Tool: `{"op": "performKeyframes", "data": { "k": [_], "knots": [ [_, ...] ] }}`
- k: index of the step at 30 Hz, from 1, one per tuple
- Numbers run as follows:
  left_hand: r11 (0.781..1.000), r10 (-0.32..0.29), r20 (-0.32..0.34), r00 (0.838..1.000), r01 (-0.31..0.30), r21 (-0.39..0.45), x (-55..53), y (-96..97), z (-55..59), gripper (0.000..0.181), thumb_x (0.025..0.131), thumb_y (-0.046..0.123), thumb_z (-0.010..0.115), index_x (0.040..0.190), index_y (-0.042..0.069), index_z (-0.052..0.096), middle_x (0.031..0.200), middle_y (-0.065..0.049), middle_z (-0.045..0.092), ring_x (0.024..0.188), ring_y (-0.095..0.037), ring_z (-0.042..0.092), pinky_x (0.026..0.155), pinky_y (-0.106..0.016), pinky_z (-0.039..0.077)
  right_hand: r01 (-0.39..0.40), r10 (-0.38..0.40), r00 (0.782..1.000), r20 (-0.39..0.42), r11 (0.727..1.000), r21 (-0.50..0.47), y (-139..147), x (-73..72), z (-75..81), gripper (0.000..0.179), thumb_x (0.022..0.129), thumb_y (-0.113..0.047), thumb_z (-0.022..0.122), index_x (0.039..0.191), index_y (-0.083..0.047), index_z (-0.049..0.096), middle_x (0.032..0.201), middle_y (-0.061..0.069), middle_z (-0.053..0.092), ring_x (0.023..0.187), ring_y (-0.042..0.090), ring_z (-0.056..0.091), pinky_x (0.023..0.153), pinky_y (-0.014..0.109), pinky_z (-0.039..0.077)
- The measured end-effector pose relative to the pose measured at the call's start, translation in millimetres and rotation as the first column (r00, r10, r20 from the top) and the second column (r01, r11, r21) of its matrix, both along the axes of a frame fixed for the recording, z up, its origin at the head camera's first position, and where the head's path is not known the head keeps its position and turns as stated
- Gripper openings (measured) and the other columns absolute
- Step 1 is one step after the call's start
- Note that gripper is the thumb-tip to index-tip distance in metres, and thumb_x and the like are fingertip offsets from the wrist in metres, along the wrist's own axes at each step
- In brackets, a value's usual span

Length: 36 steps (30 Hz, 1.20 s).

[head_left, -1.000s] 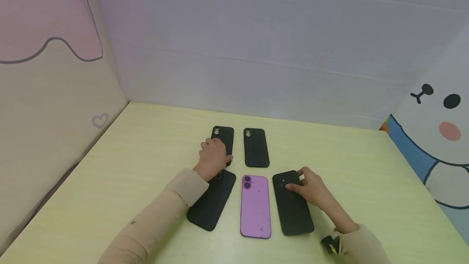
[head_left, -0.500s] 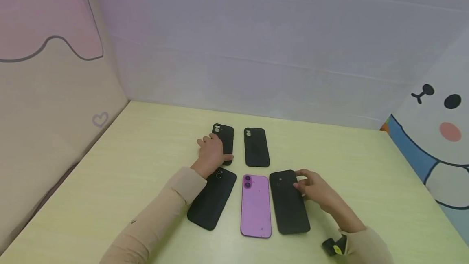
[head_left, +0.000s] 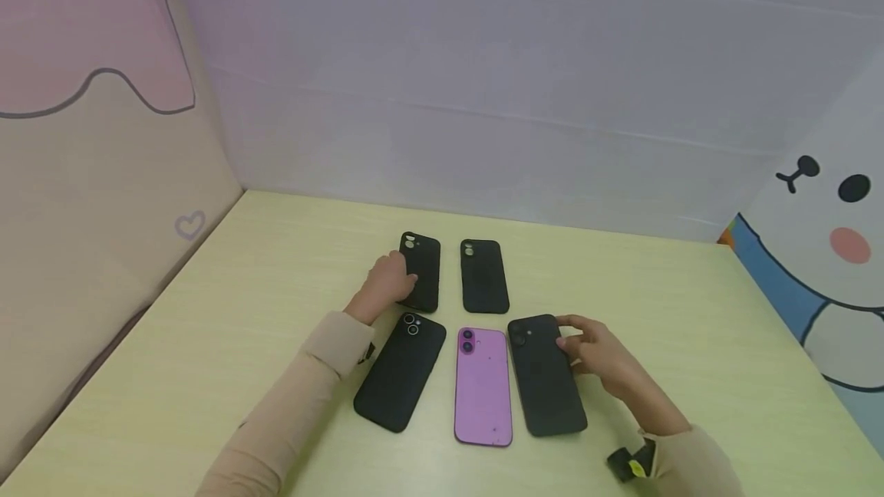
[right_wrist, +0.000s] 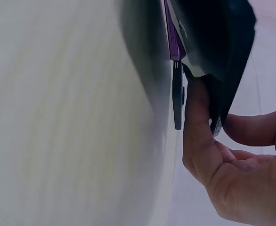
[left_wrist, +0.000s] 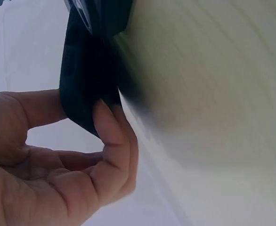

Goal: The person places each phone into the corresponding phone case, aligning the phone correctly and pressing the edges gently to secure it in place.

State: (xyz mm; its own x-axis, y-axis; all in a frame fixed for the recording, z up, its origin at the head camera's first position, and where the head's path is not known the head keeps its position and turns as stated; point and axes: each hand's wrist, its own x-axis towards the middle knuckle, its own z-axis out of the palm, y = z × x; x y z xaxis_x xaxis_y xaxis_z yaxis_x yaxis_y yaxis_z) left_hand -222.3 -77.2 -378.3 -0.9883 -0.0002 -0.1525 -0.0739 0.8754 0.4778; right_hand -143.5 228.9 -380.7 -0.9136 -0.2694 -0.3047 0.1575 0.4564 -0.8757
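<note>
Here the left hand (head_left: 388,282) pinches a matte black phone case (head_left: 421,273) by its edge, while the right hand (head_left: 595,355) pinches a black phone (head_left: 545,376).

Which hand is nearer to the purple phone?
Right. The right hand grips the black phone next to the purple phone; the left hand is farther back.

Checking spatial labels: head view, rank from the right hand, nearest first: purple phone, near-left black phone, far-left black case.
1. purple phone, front row middle, one phone over from the right hand.
2. near-left black phone, front row, left end.
3. far-left black case, back row, under the left hand.
</note>
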Motion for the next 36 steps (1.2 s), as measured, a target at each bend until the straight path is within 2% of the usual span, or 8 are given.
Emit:
{"op": "performKeyframes", "data": {
  "k": [4,10,13,20,30,36],
  "knots": [
    [0.995,0.021,0.038,0.999,-0.024,0.100,-5.0,-6.8,-3.5,0.035,0.095,0.015,0.047,0.117,-0.013,0.046,0.095,-0.021,0.058,0.073,-0.023,0.054,0.057,-0.028,0.043,0.013,-0.013,1.000,-0.003,1.000,0.011,-0.2,-1.7,0.2,0.044,0.094,-0.002,0.041,0.135,0.011,0.029,0.093,0.016,0.064,0.076,0.017,0.060,0.067,0.035,0.051],
    [0.984,0.045,0.058,0.997,-0.054,0.172,-10.7,-13.7,-7.3,0.030,0.094,0.016,0.047,0.107,-0.011,0.051,0.088,-0.018,0.057,0.069,-0.020,0.051,0.055,-0.025,0.040,0.025,-0.025,1.000,0.003,1.000,-0.009,-0.2,-5.0,0.2,0.043,0.094,-0.002,0.039,0.135,0.011,0.030,0.092,0.014,0.065,0.074,0.016,0.061,0.067,0.034,0.051],
    [0.970,0.060,0.091,0.994,-0.079,0.229,-10.7,-15.7,-5.5,0.031,0.094,0.016,0.047,0.108,-0.011,0.052,0.095,-0.021,0.058,0.074,-0.022,0.053,0.059,-0.027,0.044,0.036,-0.036,0.999,0.008,0.999,-0.024,0.1,-6.7,-0.1,0.042,0.095,-0.001,0.038,0.133,0.012,0.031,0.091,0.011,0.066,0.074,0.014,0.061,0.067,0.033,0.051],
    [0.932,0.082,0.160,0.984,-0.132,0.337,-9.5,-16.6,-1.0,0.039,0.094,0.016,0.047,0.123,-0.010,0.043,0.119,-0.024,0.050,0.096,-0.028,0.053,0.080,-0.038,0.047,0.067,-0.067,0.998,0.011,0.997,-0.043,0.3,-8.6,-0.4,0.038,0.095,-0.003,0.040,0.128,0.017,0.036,0.089,0.005,0.066,0.074,0.010,0.060,0.068,0.030,0.051],
    [0.894,0.107,0.173,0.979,-0.171,0.414,-10.8,-18.2,-1.9,0.040,0.095,0.016,0.047,0.127,-0.007,0.041,0.121,-0.023,0.050,0.105,-0.030,0.052,0.090,-0.042,0.044,0.125,-0.124,0.992,0.018,0.989,-0.074,0.4,-12.4,2.7,0.037,0.096,-0.006,0.041,0.125,0.017,0.039,0.081,-0.004,0.064,0.072,0.008,0.058,0.069,0.028,0.050],
    [0.856,0.095,0.165,0.982,-0.165,0.489,-6.8,-17.0,3.1,0.039,0.095,0.014,0.048,0.128,-0.006,0.040,0.120,-0.023,0.052,0.104,-0.030,0.055,0.087,-0.039,0.046,0.159,-0.160,0.987,-0.021,0.985,-0.068,-2.9,-16.9,9.2,0.037,0.096,-0.007,0.041,0.124,0.016,0.041,0.082,-0.005,0.061,0.075,0.007,0.057,0.074,0.028,0.050]
  ]
}}
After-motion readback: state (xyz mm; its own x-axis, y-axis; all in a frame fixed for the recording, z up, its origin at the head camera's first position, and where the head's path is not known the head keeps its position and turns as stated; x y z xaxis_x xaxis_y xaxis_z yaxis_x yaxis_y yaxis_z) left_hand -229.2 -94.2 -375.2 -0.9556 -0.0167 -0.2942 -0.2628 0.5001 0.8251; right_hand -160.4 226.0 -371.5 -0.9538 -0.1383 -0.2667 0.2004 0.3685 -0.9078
